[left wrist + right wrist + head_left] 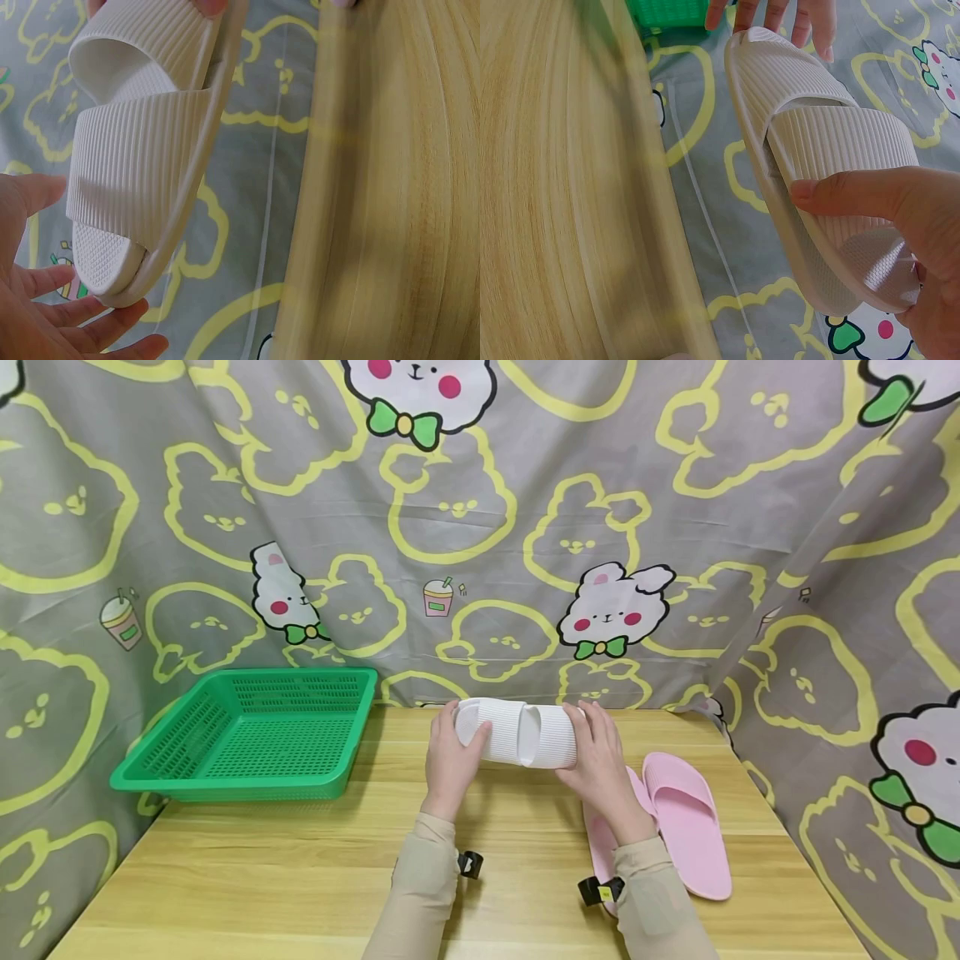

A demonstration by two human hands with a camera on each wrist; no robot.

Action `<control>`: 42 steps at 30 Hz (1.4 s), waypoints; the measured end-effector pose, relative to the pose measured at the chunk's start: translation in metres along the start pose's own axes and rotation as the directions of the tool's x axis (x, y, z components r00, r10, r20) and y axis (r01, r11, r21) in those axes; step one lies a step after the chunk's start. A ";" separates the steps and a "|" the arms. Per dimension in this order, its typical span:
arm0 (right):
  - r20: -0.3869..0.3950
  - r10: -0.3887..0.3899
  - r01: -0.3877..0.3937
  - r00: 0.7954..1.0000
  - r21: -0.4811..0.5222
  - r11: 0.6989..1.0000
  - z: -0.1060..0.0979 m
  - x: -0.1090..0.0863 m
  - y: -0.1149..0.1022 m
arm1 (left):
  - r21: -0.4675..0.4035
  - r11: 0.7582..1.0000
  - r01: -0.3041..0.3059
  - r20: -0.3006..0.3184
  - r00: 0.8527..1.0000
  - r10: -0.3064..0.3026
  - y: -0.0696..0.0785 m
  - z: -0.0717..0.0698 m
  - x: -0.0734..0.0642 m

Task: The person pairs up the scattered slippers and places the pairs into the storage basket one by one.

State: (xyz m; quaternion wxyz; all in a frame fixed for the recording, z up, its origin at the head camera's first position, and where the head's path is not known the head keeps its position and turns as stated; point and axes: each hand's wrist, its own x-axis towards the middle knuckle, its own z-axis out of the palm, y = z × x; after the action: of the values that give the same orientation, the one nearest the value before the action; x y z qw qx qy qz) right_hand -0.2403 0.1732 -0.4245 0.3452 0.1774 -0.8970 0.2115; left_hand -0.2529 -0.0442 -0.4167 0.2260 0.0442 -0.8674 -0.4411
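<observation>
A pair of white slippers (501, 735) with ribbed straps is held level above the table, one laid against the other with the straps at opposite ends. My right hand (600, 770) grips the right end, its thumb (847, 193) pressed across a ribbed strap. At the other end is my left hand (453, 762). In the left wrist view its fingers (105, 328) are extended and spread at the tip of the white slippers (139, 157), and the thumb stands off to the side. Pink slippers (688, 827) lie on the table by my right forearm, which partly hides one.
A green plastic basket (348, 760) with slotted walls stands at the table's left back. The wooden table (300, 877) reaches back to a patterned grey curtain (510, 527), which also hangs along both sides.
</observation>
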 end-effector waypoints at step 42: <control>0.002 0.060 -0.060 0.998 0.023 0.998 -0.010 0.001 0.006 | -0.049 0.999 -0.016 -0.063 0.998 0.013 -0.002 -0.028 0.011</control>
State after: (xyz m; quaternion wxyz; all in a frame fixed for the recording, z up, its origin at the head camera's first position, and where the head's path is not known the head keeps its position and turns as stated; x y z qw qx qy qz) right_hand -0.2385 0.1832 -0.4186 0.3360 0.1547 -0.8997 0.2318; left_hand -0.2512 -0.0688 -0.4002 0.2575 0.0461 -0.8491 -0.4589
